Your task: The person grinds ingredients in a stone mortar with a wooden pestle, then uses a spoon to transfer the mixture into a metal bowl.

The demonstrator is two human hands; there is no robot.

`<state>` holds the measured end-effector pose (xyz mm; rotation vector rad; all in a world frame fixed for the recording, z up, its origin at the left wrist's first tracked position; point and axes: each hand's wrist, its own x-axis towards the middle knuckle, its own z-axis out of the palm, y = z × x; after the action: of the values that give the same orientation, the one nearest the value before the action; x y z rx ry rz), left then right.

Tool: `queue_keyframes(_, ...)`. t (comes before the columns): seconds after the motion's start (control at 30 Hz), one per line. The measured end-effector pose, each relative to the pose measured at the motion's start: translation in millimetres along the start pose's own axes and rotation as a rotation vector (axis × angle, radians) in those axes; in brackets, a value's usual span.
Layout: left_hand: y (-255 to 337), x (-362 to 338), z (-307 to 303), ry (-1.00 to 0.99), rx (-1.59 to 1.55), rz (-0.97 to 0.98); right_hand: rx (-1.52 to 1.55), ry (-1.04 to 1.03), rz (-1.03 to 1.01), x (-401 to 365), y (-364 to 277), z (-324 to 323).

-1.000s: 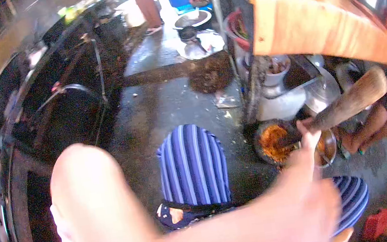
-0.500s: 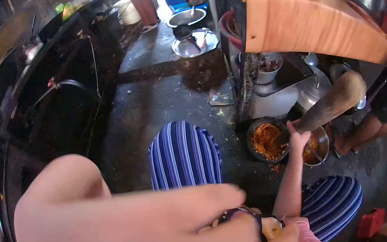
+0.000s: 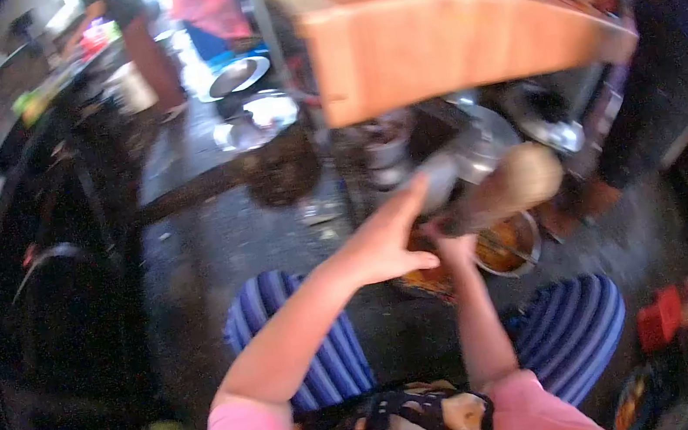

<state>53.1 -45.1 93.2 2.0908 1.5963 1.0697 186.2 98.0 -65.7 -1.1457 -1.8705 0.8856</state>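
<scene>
My right hand (image 3: 452,245) grips the lower end of a thick wooden pestle (image 3: 505,187), which tilts up to the right. Its tip points into a dark mortar (image 3: 432,277) on the floor, mostly hidden behind my hands. My left hand (image 3: 383,243) is stretched forward with flat, open fingers just left of the pestle and above the mortar, holding nothing. A metal bowl (image 3: 507,247) of orange-brown paste sits right of the mortar. My knees in blue striped cloth (image 3: 576,332) flank the spot. The frame is blurred.
A wooden table (image 3: 442,38) stands over metal pots (image 3: 475,144) straight ahead. Metal basins (image 3: 259,112) lie on the wet floor farther back. Another person (image 3: 652,31) is at the right, and someone in pink (image 3: 208,1) stands at the back. A dark bench (image 3: 34,259) runs along the left.
The view swung right and blurred. My left arm, close to the camera before, has reached forward over the mortar. My right hand still holds the pestle, now closer to centre.
</scene>
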Motion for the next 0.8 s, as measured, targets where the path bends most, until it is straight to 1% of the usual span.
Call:
queue_keyframes(0.03,-5,3,10,0.077,-0.093,-0.001,0.091,-0.037,0.144,-8,14,17)
queue_keyframes(0.07,-8,3,20,0.126,-0.213,0.006,0.462,-0.073,0.104,-10,51,44)
queue_keyframes(0.1,-13,4,27,0.174,-0.325,-0.005,0.551,-0.072,0.036,-17,36,47)
queue_keyframes(0.13,-13,8,33,0.249,-0.462,-0.130,0.560,-0.167,0.069,-8,70,72)
queue_keyframes(0.17,-11,8,35,0.317,-0.596,-0.281,0.106,-0.170,-0.194,-9,44,59)
queue_keyframes(0.2,-14,8,33,0.350,-0.729,-0.342,0.125,-0.279,-0.095,-12,37,50)
queue_keyframes(0.23,-22,14,28,0.397,-0.853,-0.394,-0.018,-0.283,-0.251,-1,45,48)
queue_keyframes(0.3,-48,15,37,0.453,-0.774,-0.331,-0.213,-0.292,-0.324,22,69,23)
queue_keyframes(0.33,-56,12,39,0.464,-0.800,-0.353,-0.209,-0.244,-0.190,32,76,6)
queue_keyframes(0.37,-62,8,41,0.480,-0.821,-0.376,-0.279,-0.227,-0.040,41,90,-13)
queue_keyframes(0.4,-64,3,43,0.476,-0.828,-0.392,-0.373,-0.099,0.028,48,109,-33)
queue_keyframes(0.43,-64,0,41,0.470,-0.828,-0.418,-0.530,-0.079,0.298,55,130,-51)
queue_keyframes(0.47,-64,-2,39,0.463,-0.825,-0.442,-0.648,-0.037,0.276,61,175,-72)
queue_keyframes(0.5,-65,-4,37,0.461,-0.824,-0.452,-0.798,-0.053,0.257,63,215,-93)
queue_keyframes(0.53,-64,-8,36,0.452,-0.822,-0.454,-0.814,-0.055,0.384,60,243,-111)
queue_keyframes(0.57,-64,-11,36,0.446,-0.819,-0.455,-0.868,-0.111,0.630,57,250,-129)
queue_keyframes(0.6,-65,-13,35,0.444,-0.814,-0.466,-0.911,-0.123,0.671,49,256,-142)
queue_keyframes(0.63,-68,-14,34,0.428,-0.766,-0.451,-0.918,-0.134,0.806,43,248,-150)
queue_keyframes(0.67,-69,-13,33,0.408,-0.717,-0.436,-0.928,-0.117,0.787,36,258,-153)
queue_keyframes(0.73,-70,-9,30,0.410,-0.717,-0.448,-0.930,-0.108,0.783,27,291,-155)
queue_keyframes(0.8,-70,-5,29,0.438,-0.736,-0.468,-0.862,-0.020,0.659,26,316,-148)
